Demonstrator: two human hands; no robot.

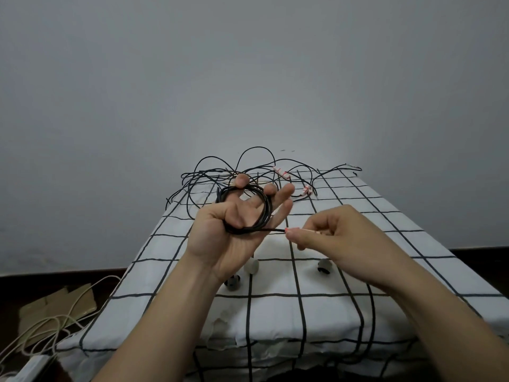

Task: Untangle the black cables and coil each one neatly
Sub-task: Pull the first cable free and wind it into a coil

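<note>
Left hand (228,238) gripping coiled black cable (266,213), right hand (338,238) pinching its end, possibly a plug

Nothing written, no brand and no number, can be read anywhere. The small white tags with red marks (281,171) on the thin black cables (209,172) at the far end of the black-checked white cloth (344,244) may carry printing, but it is too small to make out.
</note>
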